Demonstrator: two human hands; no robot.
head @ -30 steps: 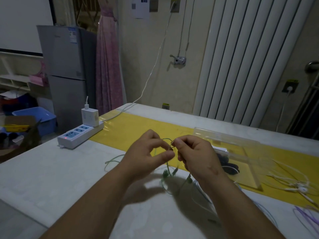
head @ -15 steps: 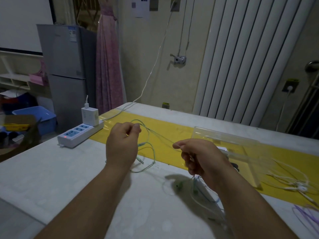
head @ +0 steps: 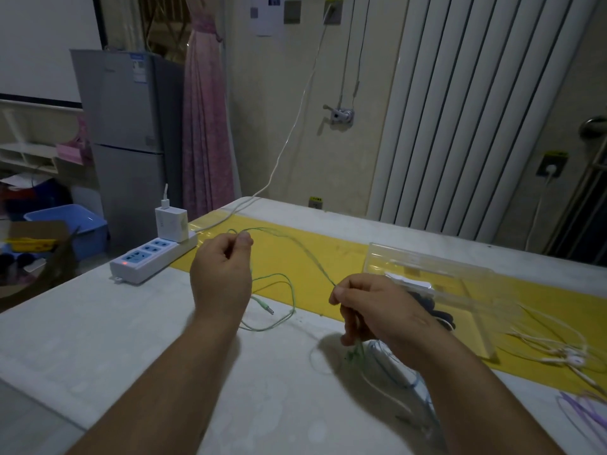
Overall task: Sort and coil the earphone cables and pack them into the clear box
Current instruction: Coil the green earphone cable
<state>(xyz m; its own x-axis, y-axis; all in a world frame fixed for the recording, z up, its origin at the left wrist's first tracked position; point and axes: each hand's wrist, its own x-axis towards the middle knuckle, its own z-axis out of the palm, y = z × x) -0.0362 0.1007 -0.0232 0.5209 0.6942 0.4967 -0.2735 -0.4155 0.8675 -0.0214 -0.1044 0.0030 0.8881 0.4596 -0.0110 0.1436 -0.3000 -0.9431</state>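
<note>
In the head view, the green earphone cable [head: 312, 261] is held taut above the table [head: 98, 339] between two hands. The left hand [head: 221, 277], at the middle of the frame, is closed, with the cable pinched between thumb and forefinger near its top. The right hand [head: 382, 311], lower and further right, is closed too, and the cable is gripped at its fingertips. The stretched length is laid on a diagonal, from upper left down to lower right, across the yellow strip [head: 328, 238]. Below the left hand a slack loop of the same cable is draped on the table, and its jack plug [head: 266, 307] is pointed toward the lower right. Under the right hand the green earbuds [head: 352, 353] are seen hanging just above the table, beside a blue cable [head: 399, 372]. The clear box [head: 427, 264] is set on the yellow strip at the right of the frame, just behind the right hand. White earphones [head: 565, 351] are spread to the right of the box, and a purple cable [head: 581, 405] is seen at the lower right edge. A power strip [head: 151, 257] with a charger [head: 171, 223] plugged into it is placed at the left of the table
</note>
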